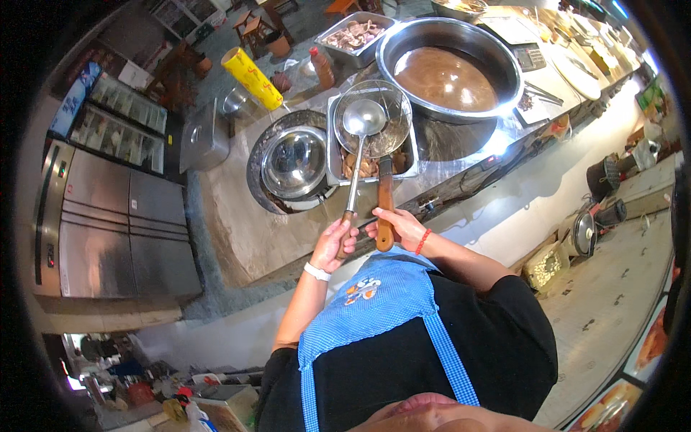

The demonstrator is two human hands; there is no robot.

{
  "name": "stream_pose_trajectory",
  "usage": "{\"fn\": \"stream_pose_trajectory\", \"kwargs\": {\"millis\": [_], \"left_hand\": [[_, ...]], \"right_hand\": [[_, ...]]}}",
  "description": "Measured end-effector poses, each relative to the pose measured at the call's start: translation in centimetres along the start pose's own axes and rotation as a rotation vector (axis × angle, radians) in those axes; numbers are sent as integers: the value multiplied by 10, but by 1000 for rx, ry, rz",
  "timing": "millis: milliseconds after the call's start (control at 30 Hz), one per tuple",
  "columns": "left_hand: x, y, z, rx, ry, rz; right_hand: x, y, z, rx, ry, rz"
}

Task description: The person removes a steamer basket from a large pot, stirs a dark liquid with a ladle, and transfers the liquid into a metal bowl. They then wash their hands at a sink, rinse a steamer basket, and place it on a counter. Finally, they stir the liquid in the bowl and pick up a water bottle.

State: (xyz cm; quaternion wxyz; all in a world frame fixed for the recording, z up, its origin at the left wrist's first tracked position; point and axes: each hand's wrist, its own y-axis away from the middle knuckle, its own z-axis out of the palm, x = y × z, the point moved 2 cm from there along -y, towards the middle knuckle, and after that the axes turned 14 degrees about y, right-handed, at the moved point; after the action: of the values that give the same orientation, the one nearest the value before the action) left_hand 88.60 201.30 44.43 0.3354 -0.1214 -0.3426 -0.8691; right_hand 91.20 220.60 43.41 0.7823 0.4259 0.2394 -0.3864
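My left hand [330, 244] grips the wooden end of a long metal ladle [365, 117], its round bowl pointing away from me. In my right hand [406, 227] is the flat wooden handle of a wire-mesh strainer [348, 97]. The ladle's bowl overlaps the strainer's mesh. Both are held above a rectangular steel pan [415, 168], which contains brown pieces of food [366, 167] partly hidden by the tools. Just left of the pan, a shiny steel bowl or lid [294, 162] sits in a round stove opening [256, 186].
A large steel basin [384, 59] of brown liquid [445, 78] stands beyond the pan. Behind are a tray of meat pieces [356, 35], a red-capped bottle [322, 70] and a yellow roll [252, 78]. A digital scale [529, 58] lies right; steel refrigerators [97, 237] stand left.
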Motion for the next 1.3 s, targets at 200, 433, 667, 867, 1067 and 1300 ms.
{"fn": "stream_pose_trajectory", "kwargs": {"millis": [200,433,667,867,1067,1300], "left_hand": [[14,14,38,164,-642,192],[66,-68,93,135,-1352,541],[97,-238,197,90,-2192,854],[70,-324,239,146,-2382,626],[39,-326,264,67,-2363,445],[38,-320,246,50,-2337,400]], "right_hand": [[4,11,-47,132,115,-60],[11,30,-88,177,134,-31],[19,45,-142,263,-37,-77],[19,57,-173,431,-40,-105],[22,57,-200,490,-52,-118],[8,47,-202,421,-41,-156]]}}
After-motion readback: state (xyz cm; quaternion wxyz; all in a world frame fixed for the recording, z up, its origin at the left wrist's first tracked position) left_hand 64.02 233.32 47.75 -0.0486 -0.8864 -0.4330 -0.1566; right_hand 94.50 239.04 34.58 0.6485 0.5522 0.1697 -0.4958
